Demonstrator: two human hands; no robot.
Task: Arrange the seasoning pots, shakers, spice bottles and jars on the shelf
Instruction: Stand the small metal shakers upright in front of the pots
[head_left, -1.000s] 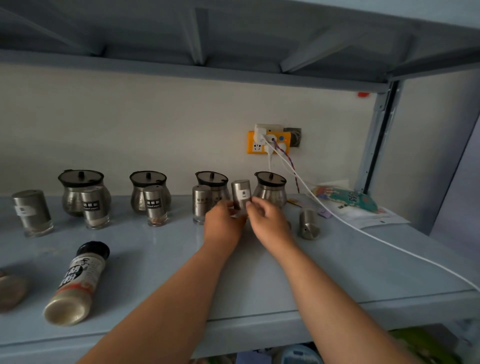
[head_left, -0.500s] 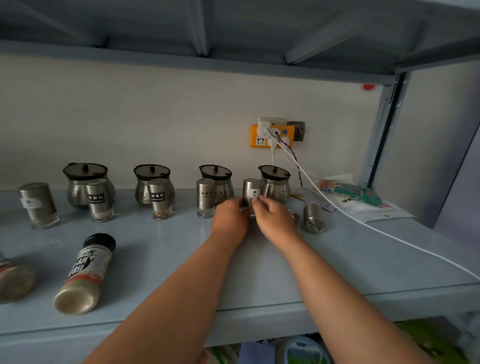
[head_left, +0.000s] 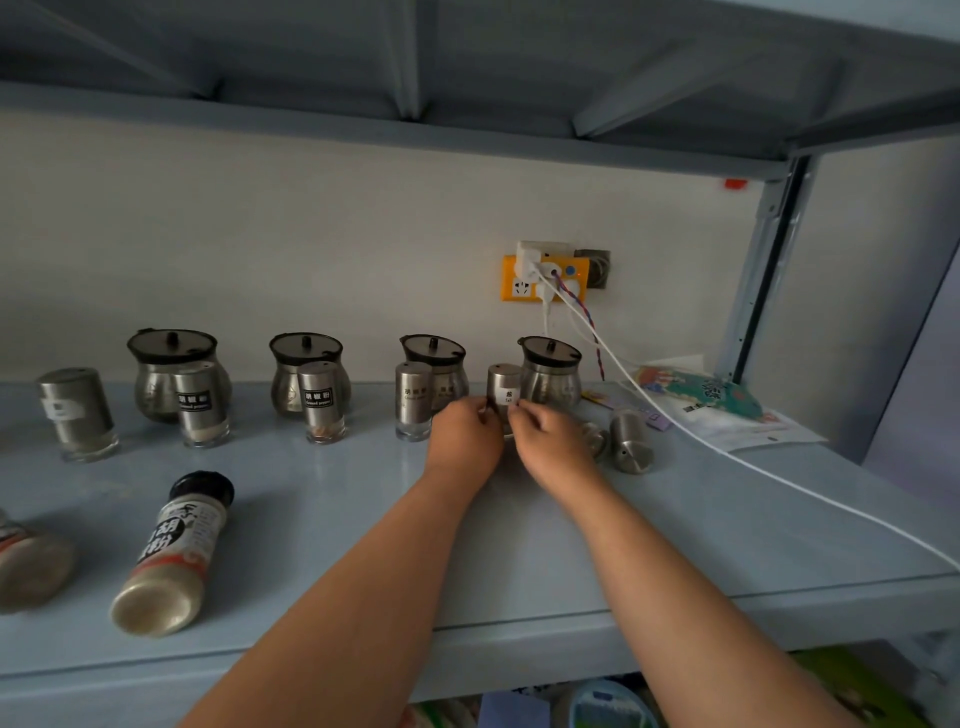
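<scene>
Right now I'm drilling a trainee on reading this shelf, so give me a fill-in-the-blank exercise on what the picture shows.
1. The left hand and right hand together pinch the shaker with the ___ label.
2. The back row holds ___ black-lidded pots.
3. The black-capped bottle lies on its ___.
Missing words: white; four; side.

— What sort of place is this?
— A home storeroom or pantry, it seems: a grey metal rack (head_left: 311, 519) against a plain wall (head_left: 311, 234), seasoning pots (head_left: 174, 374) in a row, chargers (head_left: 530, 257) in an orange socket (head_left: 511, 286).
</scene>
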